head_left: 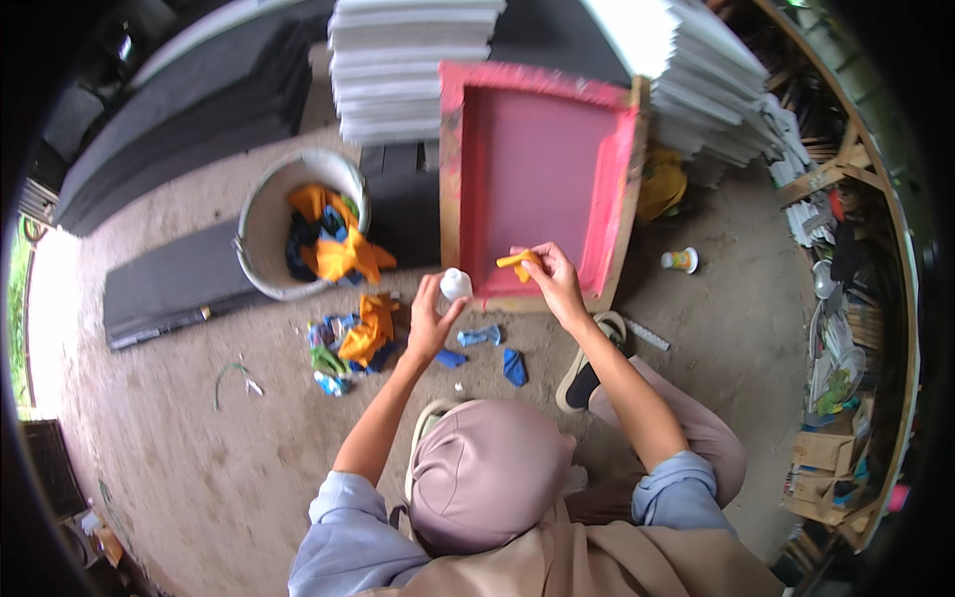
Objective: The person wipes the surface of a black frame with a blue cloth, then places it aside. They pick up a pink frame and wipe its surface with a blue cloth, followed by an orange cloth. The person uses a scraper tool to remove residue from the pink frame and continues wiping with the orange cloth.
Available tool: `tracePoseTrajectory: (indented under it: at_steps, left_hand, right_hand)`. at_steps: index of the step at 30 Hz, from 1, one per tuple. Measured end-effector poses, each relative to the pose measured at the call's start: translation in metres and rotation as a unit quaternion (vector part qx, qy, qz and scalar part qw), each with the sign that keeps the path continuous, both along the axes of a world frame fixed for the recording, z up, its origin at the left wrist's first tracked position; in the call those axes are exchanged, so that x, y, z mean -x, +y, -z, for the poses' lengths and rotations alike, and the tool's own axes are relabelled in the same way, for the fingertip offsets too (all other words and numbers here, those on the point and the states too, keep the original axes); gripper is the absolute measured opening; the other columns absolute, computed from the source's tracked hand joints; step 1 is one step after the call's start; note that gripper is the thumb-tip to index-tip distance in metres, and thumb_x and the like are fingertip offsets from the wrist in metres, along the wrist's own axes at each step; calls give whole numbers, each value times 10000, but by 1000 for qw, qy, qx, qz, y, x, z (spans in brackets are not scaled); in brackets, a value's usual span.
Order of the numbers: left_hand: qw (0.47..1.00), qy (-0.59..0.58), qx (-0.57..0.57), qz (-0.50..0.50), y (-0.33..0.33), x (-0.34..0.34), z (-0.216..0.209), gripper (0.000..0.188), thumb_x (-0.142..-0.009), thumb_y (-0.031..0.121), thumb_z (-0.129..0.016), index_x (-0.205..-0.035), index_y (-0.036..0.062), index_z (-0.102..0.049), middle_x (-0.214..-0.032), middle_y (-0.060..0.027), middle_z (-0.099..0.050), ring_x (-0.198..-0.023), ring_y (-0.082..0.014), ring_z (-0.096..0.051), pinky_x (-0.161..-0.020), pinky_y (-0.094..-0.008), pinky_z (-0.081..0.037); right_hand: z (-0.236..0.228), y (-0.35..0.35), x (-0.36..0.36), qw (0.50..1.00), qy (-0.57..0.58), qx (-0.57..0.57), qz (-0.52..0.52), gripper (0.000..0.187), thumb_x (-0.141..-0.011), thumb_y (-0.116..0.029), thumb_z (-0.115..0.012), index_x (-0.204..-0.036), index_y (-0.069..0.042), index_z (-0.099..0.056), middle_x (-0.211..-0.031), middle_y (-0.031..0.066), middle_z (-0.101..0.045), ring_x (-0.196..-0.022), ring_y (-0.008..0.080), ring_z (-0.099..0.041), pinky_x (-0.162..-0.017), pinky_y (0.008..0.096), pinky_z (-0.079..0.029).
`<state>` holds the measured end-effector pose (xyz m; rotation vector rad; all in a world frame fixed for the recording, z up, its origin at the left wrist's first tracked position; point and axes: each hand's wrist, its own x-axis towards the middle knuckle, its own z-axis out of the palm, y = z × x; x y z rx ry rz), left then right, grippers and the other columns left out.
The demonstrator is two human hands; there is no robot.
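Note:
My left hand (428, 320) is wrapped round a small white plastic bottle (456, 283), held upright by the near left corner of a screen-printing frame (451, 189). Between the fingers of my right hand (557, 283) is a small yellow-orange cloth scrap (515, 261), over the near part of the frame's pink-tinted mesh (532, 169). The frame has wooden sides smeared with bright pink and leans away from me. Blue cloth scraps (480, 336) lie on the ground just below it.
Left of the frame, a whitish bucket (261, 224) holds orange, blue and green cloth scraps. A pile of similar scraps (370, 333) lies beside it. Stacks of white sheets (408, 75) and dark boards (189, 129) stand behind. A small cup (680, 261) lies at right, near a cluttered shelf (831, 453).

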<state>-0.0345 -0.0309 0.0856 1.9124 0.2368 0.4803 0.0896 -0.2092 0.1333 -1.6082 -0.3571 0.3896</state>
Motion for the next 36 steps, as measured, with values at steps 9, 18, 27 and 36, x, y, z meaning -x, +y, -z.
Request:
tracePoseTrajectory:
  at_steps: [9,18,27,36]
  left_hand:
    - [974,2,77,215,-56,-44,-186,441,-866,256,-627,-1183,0,-457,-984,-56,-546,-909,-110,-546,-740,-284,-465]
    - [969,-2,63,239,-73,-31,-248,451,-869,262,-623,-1178,-15,-447,-1020,-83,-581,-885,-119,-593,-743,-283,-478]
    - [978,51,-184,88,-65,-24,-280,484,-831,358,-627,-1140,4,-509,-939,-159,-627,-856,-220,-620,-750,-340,-460]
    - [952,23,-301,55,-50,-27,-262,406,-792,302,-650,-1098,51,-560,-937,-171,-644,-828,-332,-633,-726,-390,-494]
  right_hand:
    - [-166,-59,-2,955,-287,75,32,216,-816,-32,-618,-1026,-42,-568,-910,71,-637,-881,148,-610,-760,287,-476]
    - [-211,-93,17,949,-298,56,88,131,-803,-115,-651,-896,-23,-640,-812,55,-655,-758,107,-603,-687,261,-464]
    - [-185,-47,-6,985,-34,-159,51,217,-830,-222,-653,-871,-9,-637,-798,52,-642,-702,109,-590,-615,258,-472]
    - [-177,-19,-6,992,-49,-93,66,226,-828,-204,-648,-883,15,-653,-753,67,-643,-659,117,-605,-606,253,-482]
